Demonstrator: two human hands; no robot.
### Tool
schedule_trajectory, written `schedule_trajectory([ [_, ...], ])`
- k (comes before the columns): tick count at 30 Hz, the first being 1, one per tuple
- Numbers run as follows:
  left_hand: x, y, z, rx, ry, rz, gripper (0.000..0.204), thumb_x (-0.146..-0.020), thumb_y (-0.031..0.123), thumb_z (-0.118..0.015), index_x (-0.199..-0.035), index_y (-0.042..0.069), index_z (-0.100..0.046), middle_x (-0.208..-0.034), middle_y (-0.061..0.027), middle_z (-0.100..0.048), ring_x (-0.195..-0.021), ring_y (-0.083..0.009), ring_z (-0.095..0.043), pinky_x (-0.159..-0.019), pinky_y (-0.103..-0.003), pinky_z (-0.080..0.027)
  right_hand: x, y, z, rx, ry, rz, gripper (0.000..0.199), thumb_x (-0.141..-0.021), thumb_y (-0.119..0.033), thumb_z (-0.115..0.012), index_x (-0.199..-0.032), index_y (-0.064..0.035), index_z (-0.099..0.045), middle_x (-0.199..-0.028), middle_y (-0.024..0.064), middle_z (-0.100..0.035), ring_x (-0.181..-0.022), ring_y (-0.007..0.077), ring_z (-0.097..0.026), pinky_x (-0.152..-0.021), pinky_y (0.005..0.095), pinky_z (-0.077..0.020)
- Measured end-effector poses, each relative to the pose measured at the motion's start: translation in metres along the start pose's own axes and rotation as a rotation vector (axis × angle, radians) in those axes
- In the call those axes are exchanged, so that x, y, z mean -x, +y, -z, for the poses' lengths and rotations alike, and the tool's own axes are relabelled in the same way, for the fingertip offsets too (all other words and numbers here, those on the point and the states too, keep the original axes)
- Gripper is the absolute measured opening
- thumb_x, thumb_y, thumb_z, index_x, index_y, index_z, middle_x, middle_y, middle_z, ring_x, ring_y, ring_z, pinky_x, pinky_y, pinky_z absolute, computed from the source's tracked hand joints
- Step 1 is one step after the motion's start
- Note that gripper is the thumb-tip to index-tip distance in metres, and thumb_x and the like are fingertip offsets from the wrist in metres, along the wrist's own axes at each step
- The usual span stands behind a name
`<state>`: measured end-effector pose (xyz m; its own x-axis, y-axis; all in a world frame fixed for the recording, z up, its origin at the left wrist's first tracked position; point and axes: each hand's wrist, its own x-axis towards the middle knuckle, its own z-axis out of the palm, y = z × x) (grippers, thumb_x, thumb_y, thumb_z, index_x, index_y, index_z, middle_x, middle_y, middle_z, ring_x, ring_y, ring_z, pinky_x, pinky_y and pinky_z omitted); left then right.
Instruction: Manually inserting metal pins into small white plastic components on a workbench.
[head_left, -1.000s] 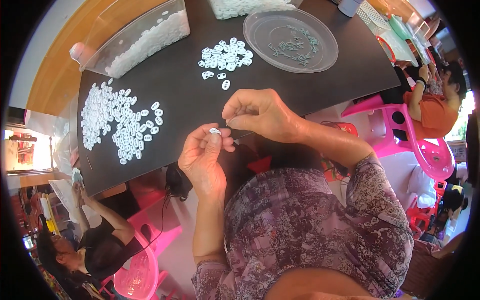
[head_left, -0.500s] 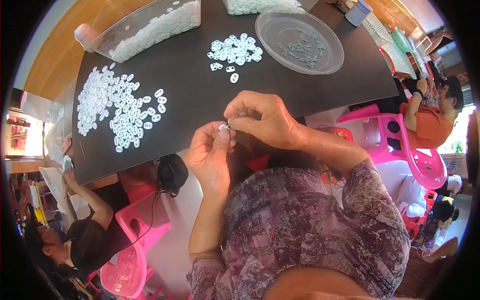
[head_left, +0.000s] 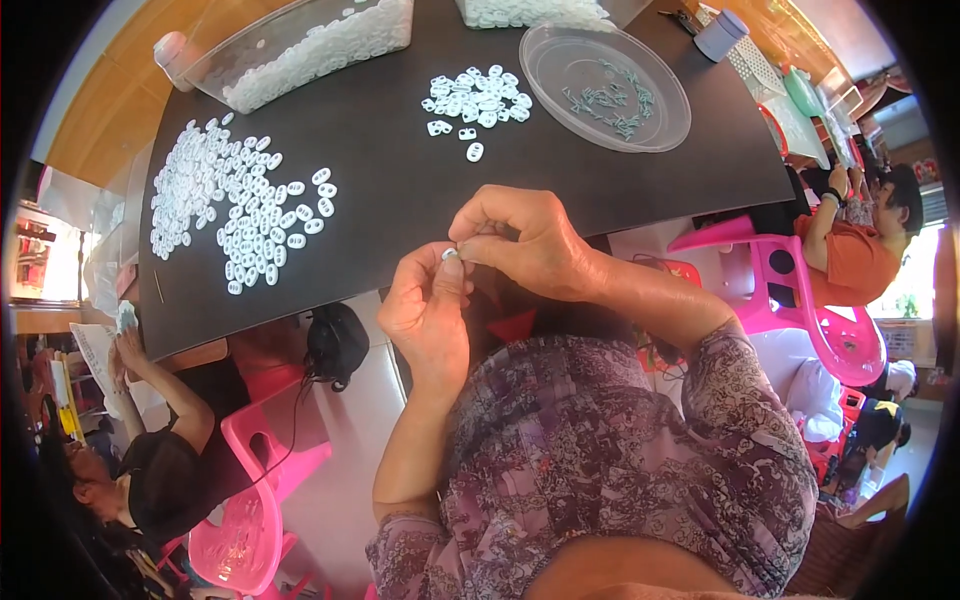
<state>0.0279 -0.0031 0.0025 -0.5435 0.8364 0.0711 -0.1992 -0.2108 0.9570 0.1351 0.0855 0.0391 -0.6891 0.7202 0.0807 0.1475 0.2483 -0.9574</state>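
My left hand (head_left: 430,310) pinches a small white oval plastic piece (head_left: 450,254) between thumb and fingers, just off the table's near edge. Against that piece press the closed fingertips of my right hand (head_left: 525,240); whatever they hold is too small to make out. Beyond my hands lies a small pile of white oval two-holed pieces (head_left: 475,97), with a few loose ones on its near side. A larger heap of similar pieces (head_left: 255,225) spreads over the table's left part. Short grey-green pins (head_left: 625,100) lie in a round clear shallow dish (head_left: 560,120) to the right.
Clear bins of white pieces (head_left: 320,55) stand along the dark table's (head_left: 380,170) far side. A lidded bottle (head_left: 175,55) is at far left, a grey-lilac container (head_left: 720,36) at far right. Pink chairs (head_left: 245,530) flank me. Other people sit left and right (head_left: 865,250).
The view has shifted slightly. Both hands stay together at the white piece, which appears tilted a little differently between the fingers.
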Motion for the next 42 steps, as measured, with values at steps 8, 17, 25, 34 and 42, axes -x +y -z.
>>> schedule_trajectory([
  [8,-0.002,-0.002,0.004,0.08,0.021,0.035,0.009,-0.087,0.005,-0.058,-0.09,-0.004,-0.06,-0.075,-0.0065,-0.062,-0.059,-0.0077,-0.054,-0.05,-0.019,-0.043,-0.004,0.016,-0.005,0.277,0.035,0.205,0.007,-0.078,-0.004,-0.059,-0.083,0.0014,-0.057,-0.079,0.01,-0.057,-0.071,0.0176,-0.058,-0.063,0.0291,-0.0456],
  [17,0.0,-0.019,0.011,-0.415,0.013,-0.32,0.012,-0.088,0.009,-0.059,-0.092,-0.003,-0.061,-0.073,-0.0013,-0.059,-0.059,-0.0046,-0.05,-0.052,-0.018,-0.042,-0.006,0.023,-0.009,0.258,-0.052,0.145,0.008,-0.079,-0.007,-0.055,-0.08,0.0011,-0.055,-0.076,0.0119,-0.057,-0.072,0.0239,-0.057,-0.064,0.0331,-0.0449],
  [25,-0.01,-0.006,0.008,0.019,0.044,0.095,0.011,-0.086,0.004,-0.059,-0.092,-0.006,-0.06,-0.074,-0.0061,-0.061,-0.059,-0.0084,-0.054,-0.05,-0.02,-0.044,-0.012,0.018,-0.009,0.292,0.019,0.222,0.009,-0.078,-0.01,-0.055,-0.073,-0.0018,-0.055,-0.072,0.0118,-0.057,-0.069,0.0305,-0.056,-0.062,0.0388,-0.0442],
  [34,-0.024,-0.003,0.017,0.214,0.074,0.186,0.01,-0.085,0.001,-0.058,-0.091,-0.006,-0.059,-0.076,-0.0144,-0.064,-0.055,-0.0133,-0.057,-0.049,-0.023,-0.045,-0.049,0.052,0.046,0.822,0.244,0.441,0.019,-0.073,-0.005,-0.058,-0.091,-0.0094,-0.062,-0.074,0.0108,-0.058,-0.074,0.0301,-0.056,-0.062,0.041,-0.0436],
  [42,-0.026,-0.003,0.022,0.22,0.065,0.212,0.01,-0.085,0.001,-0.058,-0.092,-0.006,-0.059,-0.076,-0.0143,-0.064,-0.055,-0.0134,-0.057,-0.049,-0.023,-0.044,-0.062,0.06,0.047,1.061,0.138,0.503,0.016,-0.064,0.0,-0.058,-0.077,-0.0092,-0.062,-0.072,0.0121,-0.051,-0.073,0.0296,-0.052,-0.059,0.0407,-0.0419],
])
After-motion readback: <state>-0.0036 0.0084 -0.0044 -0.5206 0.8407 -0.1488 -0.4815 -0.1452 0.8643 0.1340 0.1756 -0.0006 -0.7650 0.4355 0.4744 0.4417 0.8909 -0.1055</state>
